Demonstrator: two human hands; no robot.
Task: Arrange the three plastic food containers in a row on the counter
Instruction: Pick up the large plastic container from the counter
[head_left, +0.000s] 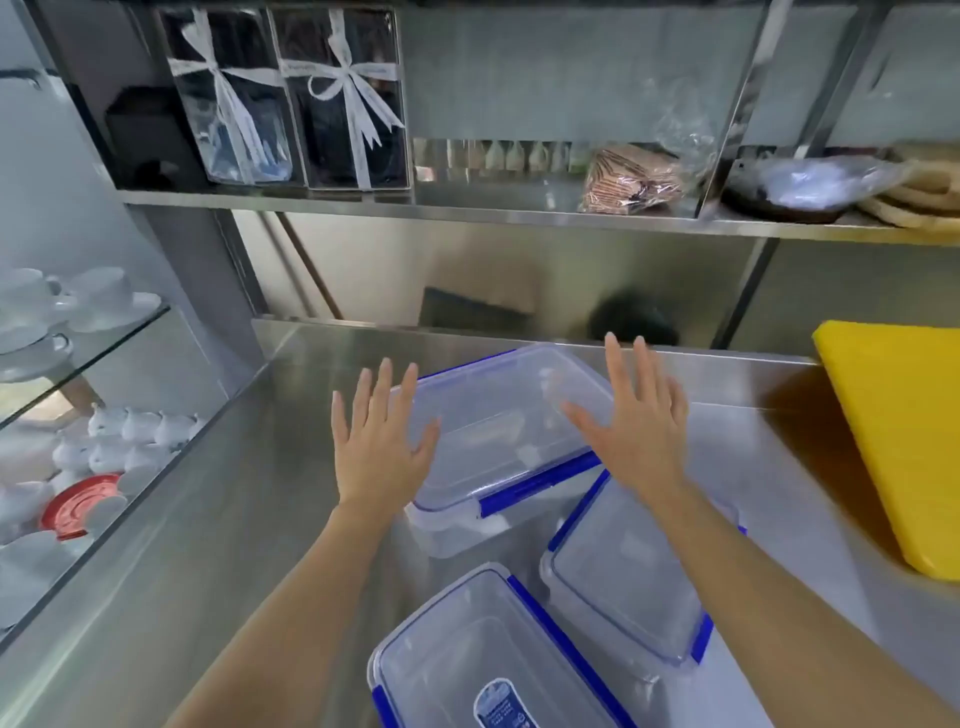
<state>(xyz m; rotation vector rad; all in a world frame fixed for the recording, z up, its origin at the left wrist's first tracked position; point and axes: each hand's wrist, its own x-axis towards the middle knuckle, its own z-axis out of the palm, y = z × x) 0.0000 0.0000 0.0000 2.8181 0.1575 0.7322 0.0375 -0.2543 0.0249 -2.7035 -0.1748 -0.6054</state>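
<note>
We are reaching with left hand (382, 441) and right hand (631, 423), fingers spread and gripping nothing, toward the far container (498, 421); three containers are lying clustered on the table (208, 519), not yet aligned.

A stainless steel table (197, 519) runs back to a brushed metal wall panel (467, 270). Above it a steel shelf (415, 205) carries two ribbon-tied boxes (291, 98) and what may be wrapped biscuits (631, 179). At the left, a glass cabinet (78, 364) holds white cups (104, 296). A yellow board (904, 436) leans at the right. The light is even and cool.
</note>
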